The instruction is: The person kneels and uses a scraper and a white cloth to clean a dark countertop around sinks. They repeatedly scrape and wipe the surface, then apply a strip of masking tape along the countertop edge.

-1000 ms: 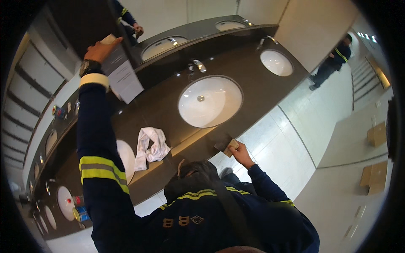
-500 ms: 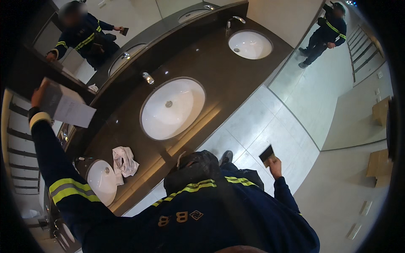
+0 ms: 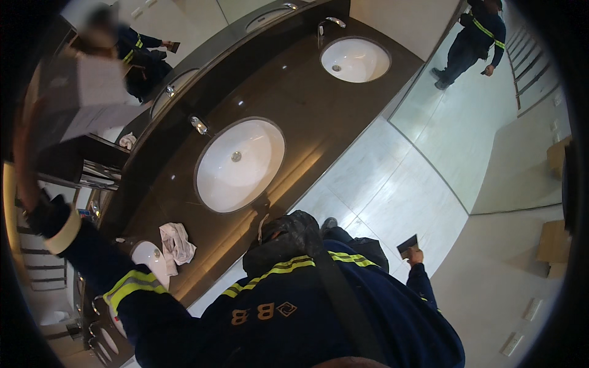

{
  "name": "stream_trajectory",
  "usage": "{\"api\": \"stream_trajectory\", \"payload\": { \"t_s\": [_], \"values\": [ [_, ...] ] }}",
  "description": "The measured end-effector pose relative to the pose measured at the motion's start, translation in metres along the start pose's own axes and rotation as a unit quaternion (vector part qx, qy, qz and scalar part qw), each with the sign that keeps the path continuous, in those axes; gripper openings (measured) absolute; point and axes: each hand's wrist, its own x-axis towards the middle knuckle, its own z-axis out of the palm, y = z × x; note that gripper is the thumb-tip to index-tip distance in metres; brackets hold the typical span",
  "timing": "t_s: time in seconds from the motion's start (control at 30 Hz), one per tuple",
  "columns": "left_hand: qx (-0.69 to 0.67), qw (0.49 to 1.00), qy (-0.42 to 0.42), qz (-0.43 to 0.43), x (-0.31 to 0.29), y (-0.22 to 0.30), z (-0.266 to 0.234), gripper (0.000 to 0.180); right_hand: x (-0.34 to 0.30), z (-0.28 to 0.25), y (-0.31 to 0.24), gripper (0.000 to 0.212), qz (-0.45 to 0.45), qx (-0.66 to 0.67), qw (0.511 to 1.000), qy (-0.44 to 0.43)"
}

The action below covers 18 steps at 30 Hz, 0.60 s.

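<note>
My left arm reaches up to the far left, where my left hand (image 3: 27,147) is smeared by motion. It grips the side of a grey-and-white box-shaped thing (image 3: 101,92), raised in front of the mirror above the counter. Blur hides the details of both. Low at the right, my right hand (image 3: 416,256) is closed around a scraper (image 3: 407,245) with a flat dark blade, held over the tiled floor.
A dark counter (image 3: 270,92) carries white basins (image 3: 245,178) with chrome taps (image 3: 199,125). A crumpled pale cloth (image 3: 177,245) lies beside the nearest basin. Mirrors (image 3: 466,122) reflect me. Brown boxes (image 3: 552,241) are at the right wall. A dark bag (image 3: 285,239) hangs at my front.
My left hand has lifted the box-shaped thing upward and farther left. The scraper in my right hand has shifted slightly right and down. The view has moved a little.
</note>
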Motion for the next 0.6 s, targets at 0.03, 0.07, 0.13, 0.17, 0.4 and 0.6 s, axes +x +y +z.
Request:
{"api": "stream_trajectory", "payload": {
  "t_s": [0.03, 0.07, 0.13, 0.17, 0.4, 0.6],
  "values": [
    [-0.049, 0.999, 0.014, 0.005, -0.022, 0.031, 0.031, 0.081, -0.001, 0.005, -0.009, 0.06, 0.069, 0.154, 0.985, 0.022],
    [-0.08, 0.996, 0.021, 0.017, -0.033, 0.066, 0.063, 0.08, -0.005, 0.032, -0.033, 0.054, 0.137, 0.288, 0.946, 0.064],
    [-0.109, 0.992, 0.048, 0.042, -0.057, 0.097, 0.118, 0.083, -0.004, 0.038, -0.074, 0.05, 0.071, 0.226, 0.97, 0.061],
    [-0.132, 0.99, 0.04, 0.018, -0.064, 0.096, 0.147, 0.085, -0.004, 0.033, -0.09, 0.051, 0.037, 0.192, 0.979, 0.063],
    [-0.249, 0.966, 0.041, -0.06, -0.142, 0.086, 0.407, 0.088, 0.019, -0.025, -0.06, 0.055, 0.11, 0.126, 0.985, 0.042],
    [-0.143, 0.985, 0.065, -0.072, -0.192, 0.085, 0.488, 0.099, 0.058, -0.062, -0.091, 0.053, 0.117, 0.232, 0.966, -0.012]
  ]
}}
